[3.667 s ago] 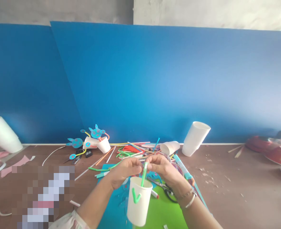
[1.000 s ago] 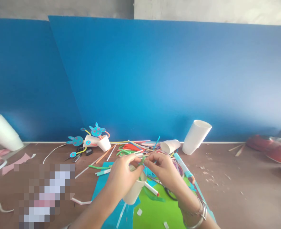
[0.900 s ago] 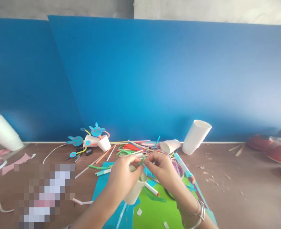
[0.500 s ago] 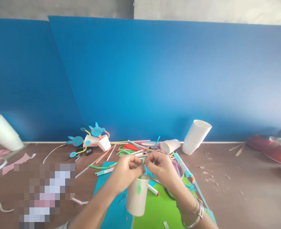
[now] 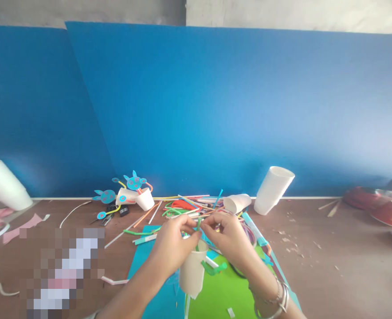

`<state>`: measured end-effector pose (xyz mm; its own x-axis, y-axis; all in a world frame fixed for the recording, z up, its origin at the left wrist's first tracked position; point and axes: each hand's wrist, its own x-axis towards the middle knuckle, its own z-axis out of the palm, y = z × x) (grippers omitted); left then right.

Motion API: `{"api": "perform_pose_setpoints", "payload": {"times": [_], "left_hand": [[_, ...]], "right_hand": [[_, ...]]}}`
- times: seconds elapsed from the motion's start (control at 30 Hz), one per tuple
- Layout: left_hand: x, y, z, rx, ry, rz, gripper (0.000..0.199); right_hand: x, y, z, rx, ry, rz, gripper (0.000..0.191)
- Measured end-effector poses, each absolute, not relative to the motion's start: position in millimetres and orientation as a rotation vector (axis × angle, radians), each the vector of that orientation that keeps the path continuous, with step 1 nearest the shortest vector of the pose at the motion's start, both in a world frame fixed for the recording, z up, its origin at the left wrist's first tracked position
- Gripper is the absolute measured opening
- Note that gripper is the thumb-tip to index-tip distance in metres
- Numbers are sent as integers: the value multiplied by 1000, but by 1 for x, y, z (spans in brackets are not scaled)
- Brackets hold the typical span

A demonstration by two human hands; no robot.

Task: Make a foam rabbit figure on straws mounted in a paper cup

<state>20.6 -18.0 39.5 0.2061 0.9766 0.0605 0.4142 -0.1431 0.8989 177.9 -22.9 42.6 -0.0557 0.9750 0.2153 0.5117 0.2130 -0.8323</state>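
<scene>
Both my hands meet above a white paper cup (image 5: 192,274), fingers pinched around a green straw (image 5: 198,225) that rises out of its mouth. My left hand (image 5: 178,239) is closed at the straw's left side, near the cup's rim. From the right, the fingertips of my right hand (image 5: 225,232) close at the same straw. Another green bent straw piece (image 5: 217,268) sticks out from the cup's right side. Below the cup lie a blue sheet (image 5: 159,283) and a green sheet (image 5: 222,292). The cup's base looks slightly ragged.
Behind my hands lies a heap of coloured straws (image 5: 182,208), with a tipped paper cup (image 5: 237,203). A stack of cups (image 5: 274,190) leans at the blue panel (image 5: 199,110). Blue rabbit-faced cup figures (image 5: 135,182) stand back left. Paper scraps (image 5: 292,248) litter the right.
The cup has turned, so the green straw piece that faced me now points right. More of the straw between my fingers shows. Both hands stay in nearly the same place.
</scene>
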Motion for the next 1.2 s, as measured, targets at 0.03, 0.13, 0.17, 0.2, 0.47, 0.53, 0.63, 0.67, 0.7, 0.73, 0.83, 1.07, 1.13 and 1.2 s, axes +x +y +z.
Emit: {"api": "perform_pose_setpoints", "payload": {"times": [0.03, 0.13, 0.17, 0.2, 0.47, 0.53, 0.63, 0.67, 0.7, 0.73, 0.83, 1.07, 1.13, 1.2], "left_hand": [[20, -18, 39, 1699, 1318, 904, 13], [20, -19, 39, 1700, 1306, 915, 12], [20, -19, 39, 1695, 1299, 914, 12], [20, -19, 40, 1686, 1289, 913, 12], [20, -13, 35, 1480, 1110, 889, 17], [20, -9, 30, 1317, 1045, 844, 20], [20, -1, 24, 1118, 983, 813, 29], [19, 3, 22, 1087, 981, 814, 31], [17, 6, 21, 1063, 988, 817, 32], [15, 10, 19, 1045, 998, 815, 34], [6, 21, 13, 1015, 986, 787, 34], [-21, 42, 0, 1078, 1001, 756, 33], [-25, 44, -1, 1074, 986, 754, 35], [-26, 44, 0, 1050, 975, 766, 36]], "right_hand": [[177, -23, 42, -1408, -1683, 718, 13], [176, -22, 41, -1414, -1673, 709, 11], [175, -23, 41, -1419, -1669, 702, 10], [174, -23, 41, -1424, -1664, 690, 9], [174, -22, 42, -1374, -1631, 752, 5], [179, -17, 40, -1312, -1592, 907, 5], [191, -6, 34, -1266, -1469, 1118, 10], [196, -1, 31, -1290, -1441, 1121, 11], [202, 4, 27, -1333, -1432, 1073, 14], [208, 9, 22, -1392, -1458, 985, 16], [222, 21, 5, -1585, -1553, 741, 29], [206, 23, -26, -1675, -1709, 546, 10], [195, 21, -31, -1664, -1754, 562, 6], [187, 20, -35, -1659, -1758, 566, 1]]}}
